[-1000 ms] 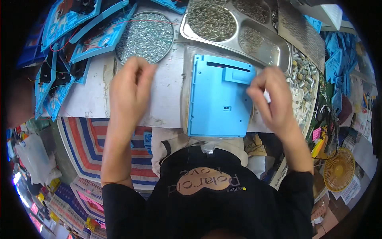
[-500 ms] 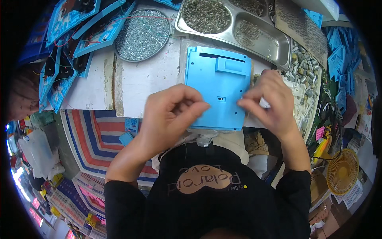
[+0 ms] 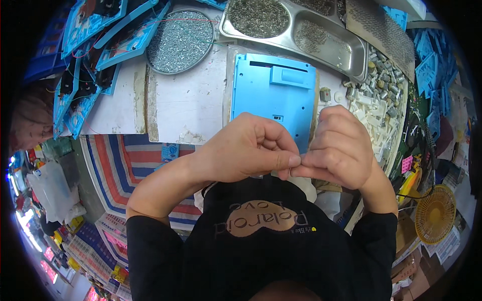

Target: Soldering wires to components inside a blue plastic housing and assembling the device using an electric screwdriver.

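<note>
We hold our left hand [image 3: 251,150] and right hand [image 3: 344,150] together, each grip pinched, on what we cannot tell; the blue casing [image 3: 271,98] lies flat on the counter [image 3: 186,105], probably for easy reach.

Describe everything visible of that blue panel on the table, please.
The blue panel looks like plastic, roughly rectangular, lying flat on the white table. Near its far edge are a long dark slot and a raised block; nearer sits a small dark opening; small holes dot it. The left hand and right hand hide its near part; contact is unclear.
</note>
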Motion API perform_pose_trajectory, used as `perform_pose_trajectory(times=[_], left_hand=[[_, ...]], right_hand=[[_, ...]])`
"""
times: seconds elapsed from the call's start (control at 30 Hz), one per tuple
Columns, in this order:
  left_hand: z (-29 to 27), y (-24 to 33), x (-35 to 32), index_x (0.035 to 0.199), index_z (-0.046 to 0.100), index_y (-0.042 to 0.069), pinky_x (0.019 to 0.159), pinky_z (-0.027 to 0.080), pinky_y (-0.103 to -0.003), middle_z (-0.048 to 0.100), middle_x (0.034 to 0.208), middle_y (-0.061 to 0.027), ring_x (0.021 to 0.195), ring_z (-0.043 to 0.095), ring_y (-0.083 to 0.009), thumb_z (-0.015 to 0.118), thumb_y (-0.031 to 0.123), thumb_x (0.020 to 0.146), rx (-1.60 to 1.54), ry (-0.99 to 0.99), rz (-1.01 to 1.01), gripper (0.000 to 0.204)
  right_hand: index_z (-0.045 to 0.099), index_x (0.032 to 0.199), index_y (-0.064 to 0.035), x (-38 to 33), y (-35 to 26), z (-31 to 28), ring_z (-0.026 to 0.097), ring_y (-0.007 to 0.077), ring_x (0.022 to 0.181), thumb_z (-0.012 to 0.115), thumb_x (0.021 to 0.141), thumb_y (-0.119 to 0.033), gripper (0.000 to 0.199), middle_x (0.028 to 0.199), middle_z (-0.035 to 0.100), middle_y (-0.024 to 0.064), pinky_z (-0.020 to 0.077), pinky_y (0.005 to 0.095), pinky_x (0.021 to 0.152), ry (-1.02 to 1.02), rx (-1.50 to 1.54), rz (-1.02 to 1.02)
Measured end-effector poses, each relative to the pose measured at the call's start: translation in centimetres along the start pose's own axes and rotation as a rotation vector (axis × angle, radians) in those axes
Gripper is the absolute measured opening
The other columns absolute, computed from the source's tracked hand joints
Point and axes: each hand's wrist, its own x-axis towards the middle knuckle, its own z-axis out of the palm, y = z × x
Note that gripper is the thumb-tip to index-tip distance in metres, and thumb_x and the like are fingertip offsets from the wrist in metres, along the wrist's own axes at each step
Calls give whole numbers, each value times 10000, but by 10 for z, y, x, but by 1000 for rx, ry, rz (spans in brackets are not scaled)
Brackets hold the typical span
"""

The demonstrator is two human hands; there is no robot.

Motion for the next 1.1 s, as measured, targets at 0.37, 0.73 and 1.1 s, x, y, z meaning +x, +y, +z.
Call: perform_pose_trajectory(times=[0.37, 0.73, 1.1], left_hand=[[-4, -20, 16, 933, 741, 24, 625, 528, -341, 697, 802, -113, 696, 678, -264, 776, 21, 849, 1061, 491, 811, 91], [12, -11, 35, 866, 624, 70, 615, 526, -394, 586, 762, -80, 710, 650, -270, 723, 84, 841, 1496, 320, 759, 103], [15, -5, 27, 906, 632, 53, 624, 532, -385, 618, 809, -92, 737, 654, -301, 720, 66, 836, 1519, 253, 662, 114]], right_hand=[[725, 891, -80, -40, 52, 30, 574, 243, 673, 885, 733, -120, 229, 740, 644, 32, 431, 359, 673, 245, -233, 179], [748, 908, -68, -41, 55, 31, 563, 229, 688, 880, 737, -95, 218, 766, 662, 33, 438, 344, 626, 262, -101, 251], [773, 1062, -25, -45, 60, -7, 566, 158, 717, 830, 806, -66, 265, 838, 673, 30, 472, 299, 687, 306, -72, 393]])
